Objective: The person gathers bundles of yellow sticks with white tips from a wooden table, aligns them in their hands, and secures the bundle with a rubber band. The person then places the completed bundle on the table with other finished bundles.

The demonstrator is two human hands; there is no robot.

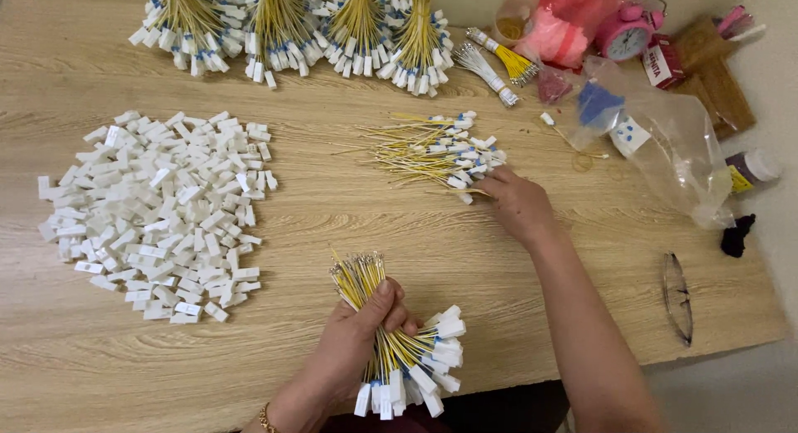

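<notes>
My left hand [357, 337] grips a bundle of yellow wires [391, 333] near the table's front edge; their bare metal tips point away from me and their white connectors fan out toward me. My right hand [519, 204] reaches forward, its fingers touching the near edge of a loose pile of yellow wires with white connectors [436, 150] at the table's middle. Whether its fingers have pinched a wire I cannot tell.
A large heap of small white plastic connectors [158, 213] lies at the left. Several tied wire bundles [291, 30] line the far edge. At the right are a clear plastic bag [665, 142], a pink alarm clock [625, 34], eyeglasses [677, 296] and a small bottle [748, 169].
</notes>
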